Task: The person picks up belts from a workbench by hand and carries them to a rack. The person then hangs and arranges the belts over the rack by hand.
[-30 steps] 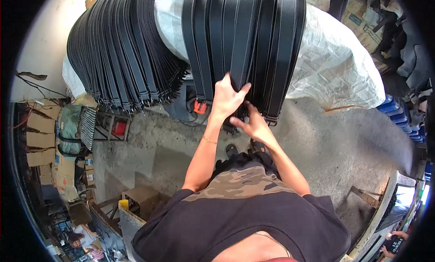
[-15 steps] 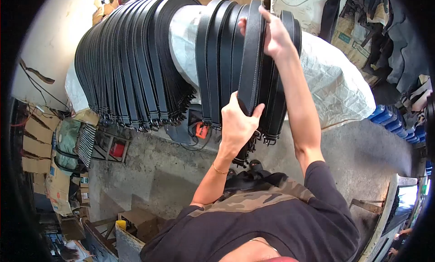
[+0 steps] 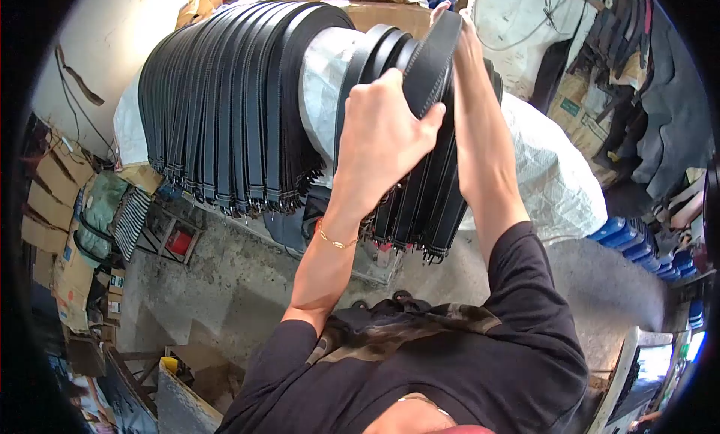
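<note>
Black stitched straps (image 3: 431, 59) hang over a rack covered in white woven sheeting. My left hand (image 3: 390, 123) grips a raised bundle of them at its near side, thumb pointing right. At the top of that bundle, my right hand (image 3: 456, 25) is mostly behind the straps, with only parts of its fingers showing. Metal buckles dangle at the lower ends below my hands. To the left, a large fanned row of similar black straps (image 3: 225, 104) drapes over the same covered rack.
White sheeting (image 3: 551, 168) bulges at the right. Blue rolled items (image 3: 634, 243) lie beyond it. Dark leather pieces (image 3: 652, 111) hang at the upper right. A cardboard box (image 3: 202, 366) stands at lower left, and flattened cartons (image 3: 52, 201) are at far left.
My right hand has gone from the lower strap ends up to the top of the rack. My left hand has moved up, and the bundle is now lifted and bent.
</note>
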Demonstrator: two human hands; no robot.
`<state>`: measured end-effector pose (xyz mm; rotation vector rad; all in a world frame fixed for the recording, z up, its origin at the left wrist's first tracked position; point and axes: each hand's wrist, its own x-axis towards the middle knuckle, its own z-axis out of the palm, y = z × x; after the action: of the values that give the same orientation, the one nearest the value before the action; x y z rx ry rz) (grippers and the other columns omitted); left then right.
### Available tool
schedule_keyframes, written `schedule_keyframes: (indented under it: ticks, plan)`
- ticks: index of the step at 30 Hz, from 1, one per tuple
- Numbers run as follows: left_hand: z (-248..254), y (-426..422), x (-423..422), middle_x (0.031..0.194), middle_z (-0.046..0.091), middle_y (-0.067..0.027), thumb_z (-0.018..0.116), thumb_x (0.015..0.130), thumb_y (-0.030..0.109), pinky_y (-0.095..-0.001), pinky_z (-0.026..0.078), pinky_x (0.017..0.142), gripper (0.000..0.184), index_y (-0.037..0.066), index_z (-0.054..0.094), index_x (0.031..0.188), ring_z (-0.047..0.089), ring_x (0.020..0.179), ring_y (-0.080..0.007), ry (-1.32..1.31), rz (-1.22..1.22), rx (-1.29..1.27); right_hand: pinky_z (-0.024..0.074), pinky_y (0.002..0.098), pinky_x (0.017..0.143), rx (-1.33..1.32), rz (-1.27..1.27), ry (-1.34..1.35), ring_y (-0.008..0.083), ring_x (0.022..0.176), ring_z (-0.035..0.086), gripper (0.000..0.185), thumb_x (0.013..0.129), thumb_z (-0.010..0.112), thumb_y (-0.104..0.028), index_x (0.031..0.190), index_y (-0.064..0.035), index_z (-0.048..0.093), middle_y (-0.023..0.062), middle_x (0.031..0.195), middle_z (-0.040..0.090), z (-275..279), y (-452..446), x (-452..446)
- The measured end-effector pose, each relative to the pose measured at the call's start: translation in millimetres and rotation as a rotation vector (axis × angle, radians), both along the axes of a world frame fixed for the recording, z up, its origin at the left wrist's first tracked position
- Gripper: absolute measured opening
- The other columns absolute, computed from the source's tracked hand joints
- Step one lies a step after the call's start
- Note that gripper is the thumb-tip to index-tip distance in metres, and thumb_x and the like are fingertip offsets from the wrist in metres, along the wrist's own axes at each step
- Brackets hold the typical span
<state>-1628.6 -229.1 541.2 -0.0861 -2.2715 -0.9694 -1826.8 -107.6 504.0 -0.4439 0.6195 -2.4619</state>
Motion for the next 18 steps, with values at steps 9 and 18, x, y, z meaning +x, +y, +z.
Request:
schedule_keyframes:
  ticks: [9,18]
  plan:
    - [0.7,-3.8,-1.3,0.083,0.069,-0.0254,0.077,0.075,0.019,-0.0393,0.056,0.072,0.034,-0.008,0.065,0.093,0.070,0.083,-0.0361,-0.074,0.082,-0.032,0.0572,0.0410,0.073,0.262,0.025,0.181,0.0249,0.073,0.068,0.043,0.090,0.066,-0.039,0.099,0.0026,0.066,0.0125,0.081,0.070,73.9,-21.0,-206.8]
    - [-23.1,6.5,-0.5,0.082,0.069,-0.0247,0.077,0.075,0.016,-0.0387,0.056,0.071,0.034,-0.009,0.064,0.093,0.071,0.081,-0.0356,-0.102,0.114,0.039,0.0579,0.0395,0.075,0.320,-0.002,0.183,0.0245,0.078,0.068,0.056,0.093,0.052,-0.047,0.106,0.0067,0.061,0.0154,0.086,0.068,57.9,-15.9,-269.6]
